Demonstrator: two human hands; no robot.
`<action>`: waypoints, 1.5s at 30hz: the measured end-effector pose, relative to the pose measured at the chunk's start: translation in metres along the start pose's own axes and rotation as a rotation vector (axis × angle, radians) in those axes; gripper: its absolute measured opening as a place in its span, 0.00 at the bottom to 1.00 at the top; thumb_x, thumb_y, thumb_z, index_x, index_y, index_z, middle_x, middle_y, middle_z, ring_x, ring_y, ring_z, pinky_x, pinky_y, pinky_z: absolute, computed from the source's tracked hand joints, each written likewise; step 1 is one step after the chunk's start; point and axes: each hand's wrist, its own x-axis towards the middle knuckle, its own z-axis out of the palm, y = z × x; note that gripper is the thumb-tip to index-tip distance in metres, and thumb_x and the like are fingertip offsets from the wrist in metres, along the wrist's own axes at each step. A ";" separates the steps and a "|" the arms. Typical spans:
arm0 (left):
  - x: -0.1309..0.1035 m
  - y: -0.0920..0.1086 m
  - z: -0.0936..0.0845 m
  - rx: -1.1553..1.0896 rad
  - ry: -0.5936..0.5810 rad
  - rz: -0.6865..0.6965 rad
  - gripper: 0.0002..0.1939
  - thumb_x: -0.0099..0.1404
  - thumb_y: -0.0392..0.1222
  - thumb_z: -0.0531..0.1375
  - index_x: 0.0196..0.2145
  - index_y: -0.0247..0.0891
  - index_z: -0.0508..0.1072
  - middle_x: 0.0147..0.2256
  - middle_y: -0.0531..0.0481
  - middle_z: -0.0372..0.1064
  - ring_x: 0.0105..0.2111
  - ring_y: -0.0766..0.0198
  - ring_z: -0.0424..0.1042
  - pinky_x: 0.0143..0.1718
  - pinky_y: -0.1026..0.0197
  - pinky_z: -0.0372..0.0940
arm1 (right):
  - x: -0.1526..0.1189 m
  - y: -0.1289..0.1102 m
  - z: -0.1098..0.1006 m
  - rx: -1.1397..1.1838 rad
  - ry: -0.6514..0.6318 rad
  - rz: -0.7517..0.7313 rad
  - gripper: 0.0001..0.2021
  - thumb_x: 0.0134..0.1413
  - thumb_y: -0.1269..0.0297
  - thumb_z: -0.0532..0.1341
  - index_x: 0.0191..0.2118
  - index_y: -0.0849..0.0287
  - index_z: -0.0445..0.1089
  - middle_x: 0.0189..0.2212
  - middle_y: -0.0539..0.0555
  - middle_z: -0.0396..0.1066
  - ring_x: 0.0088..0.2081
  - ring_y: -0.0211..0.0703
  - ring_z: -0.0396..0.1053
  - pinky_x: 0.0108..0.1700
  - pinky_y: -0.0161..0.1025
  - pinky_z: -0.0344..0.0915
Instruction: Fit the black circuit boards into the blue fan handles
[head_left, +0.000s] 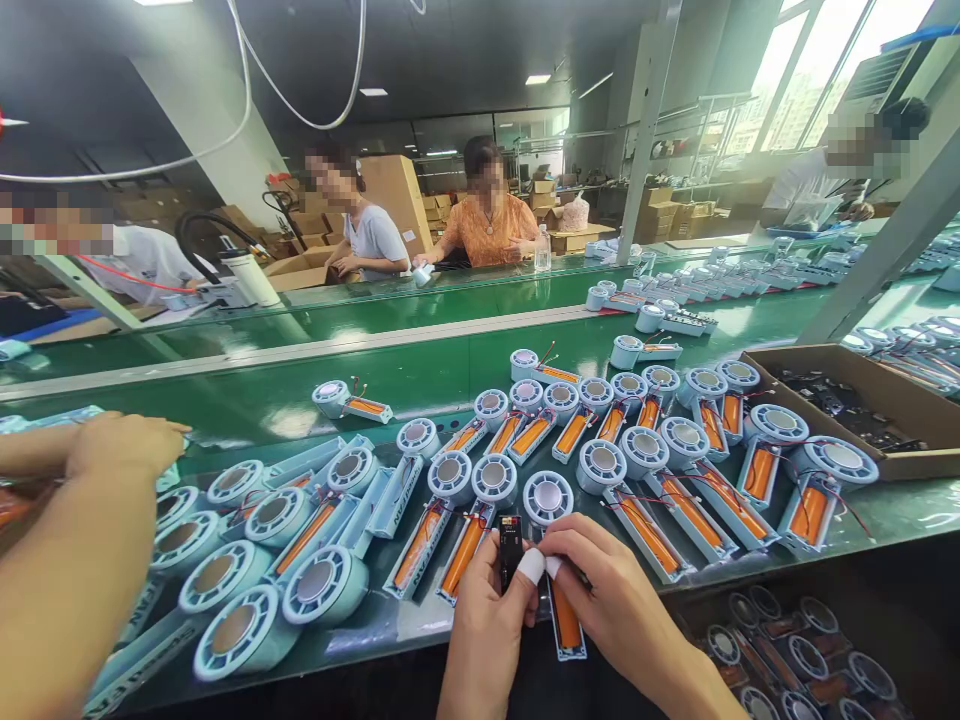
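My left hand [491, 610] holds a small black circuit board [511, 550] upright between thumb and fingers. Close beside it, my right hand [607, 590] is pinched at the board's right side; what its fingertips grip is too small to make out. White covers sit on both thumbs or fingertips. Under the hands lies a light blue fan [548, 498] with an orange battery [565, 618] in its open handle, at the bench edge. Similar fans lie in rows to both sides.
A cardboard box [885, 465] of black boards stands at the right. Another person's arm [82, 540] reaches in from the left. Below right, a bin holds more fan parts [806, 655]. A green conveyor [420, 355] runs behind; several people sit beyond it.
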 end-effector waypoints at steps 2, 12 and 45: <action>0.001 0.002 0.000 -0.008 0.020 0.016 0.18 0.55 0.53 0.69 0.34 0.36 0.73 0.23 0.58 0.63 0.22 0.69 0.57 0.24 0.67 0.56 | 0.002 -0.001 -0.001 0.025 0.007 0.042 0.12 0.62 0.77 0.55 0.44 0.54 0.70 0.39 0.53 0.74 0.40 0.43 0.74 0.42 0.37 0.71; -0.004 -0.001 -0.003 0.086 0.085 0.065 0.19 0.58 0.57 0.67 0.36 0.38 0.73 0.22 0.59 0.61 0.22 0.68 0.59 0.23 0.67 0.59 | 0.007 -0.006 -0.008 0.004 -0.065 0.035 0.14 0.63 0.79 0.54 0.46 0.54 0.71 0.41 0.53 0.76 0.41 0.44 0.74 0.44 0.39 0.70; -0.008 -0.011 -0.018 0.651 0.028 0.417 0.12 0.68 0.45 0.56 0.40 0.44 0.81 0.35 0.44 0.80 0.35 0.50 0.79 0.38 0.57 0.70 | 0.017 -0.014 -0.009 -0.490 -0.053 -0.185 0.13 0.66 0.77 0.50 0.40 0.57 0.70 0.38 0.58 0.74 0.37 0.49 0.72 0.36 0.43 0.70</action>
